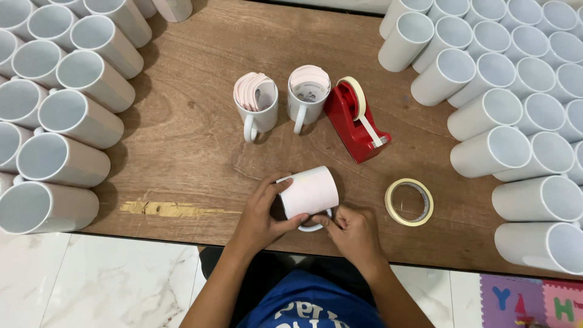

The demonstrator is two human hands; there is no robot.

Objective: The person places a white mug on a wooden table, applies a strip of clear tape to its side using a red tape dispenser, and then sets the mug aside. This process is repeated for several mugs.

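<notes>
Step in hand, as I read it: fixing a paper wrap round a mug (310, 193). The mug lies on its side at the near middle of the table (182, 152), open end toward the left, handle toward the person. Pale paper covers its barrel.

Left hand (262, 217): grip clamped on the mug's open end, thumb near, fingers over the far rim. Right hand (352, 231): fingertips pinched together at the handle, just at the paper's edge; whether they hold a tape piece I cannot tell.

Next move likely calls for keeping the paper tight and its edges lined up by the handle while tape goes on, with the left hand stopping any roll.

Around it:
- Loose tape roll (409, 202) just right of the mug.
- Red dispenser (354, 121) beyond, tape end hanging off.
- Two upright mugs (282, 100) left of it, stuffed with rolled sheets.
- Mug rows left (61, 115) and mug rows right (516, 91), lying down, mouths toward the camera.

Table is brown board, scuffed, with a yellowish patch (167, 209) near left. Below: white marble floor (91, 279), and a coloured foam mat (534, 304) at near right.
</notes>
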